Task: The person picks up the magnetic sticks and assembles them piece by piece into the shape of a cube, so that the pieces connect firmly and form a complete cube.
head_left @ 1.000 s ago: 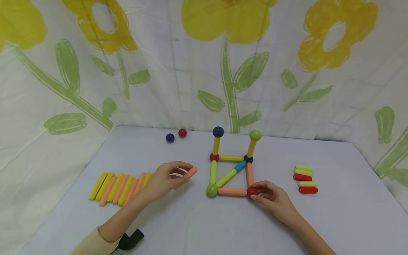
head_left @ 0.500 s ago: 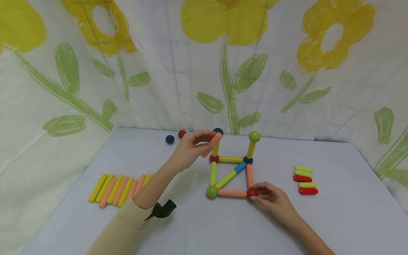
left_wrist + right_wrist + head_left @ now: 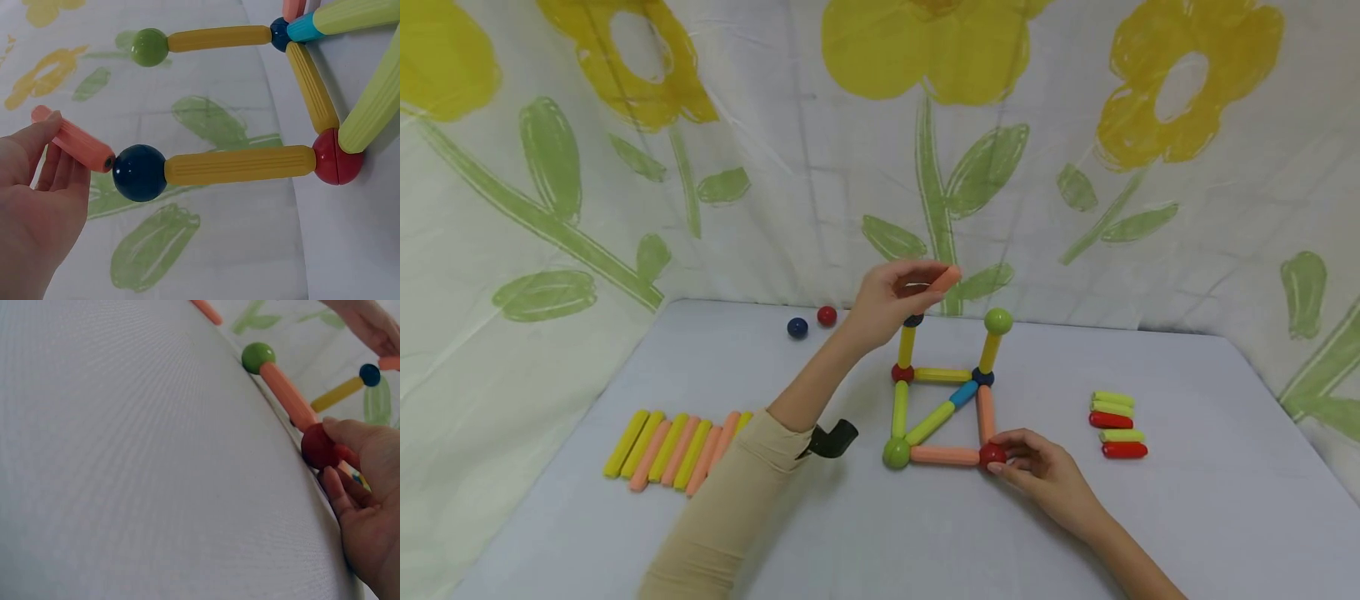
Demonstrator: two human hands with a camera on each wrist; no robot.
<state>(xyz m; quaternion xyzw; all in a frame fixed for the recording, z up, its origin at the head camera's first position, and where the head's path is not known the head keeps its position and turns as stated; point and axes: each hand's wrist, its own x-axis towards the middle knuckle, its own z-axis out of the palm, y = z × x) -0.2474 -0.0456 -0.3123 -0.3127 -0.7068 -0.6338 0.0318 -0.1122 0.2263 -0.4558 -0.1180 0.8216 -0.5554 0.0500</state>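
Observation:
My left hand (image 3: 891, 302) pinches a salmon-pink rod (image 3: 84, 147) between thumb and fingers. One end of that rod is right at the dark blue ball (image 3: 140, 173), which tops an upright yellow rod (image 3: 907, 346). This upright rises from a red ball (image 3: 338, 156) at the back left corner of a square frame of rods and balls. A green ball (image 3: 998, 322) caps the second yellow upright at the back right. With fingers and thumb my right hand (image 3: 1047, 473) grips the red ball (image 3: 321, 447) at the front right corner. A blue and lime diagonal (image 3: 932, 422) crosses the square.
Yellow and pink rods (image 3: 668, 450) lie in a row at the left, partly behind the left sleeve (image 3: 730, 508). A loose blue ball (image 3: 797, 327) and red ball (image 3: 827, 316) sit at the back edge. Short lime and red rods (image 3: 1124, 450) lie at the right.
My left hand has risen to the right and away from me, carrying the pink rod from beside the frame to the blue ball's top. The right hand stays on the red ball.

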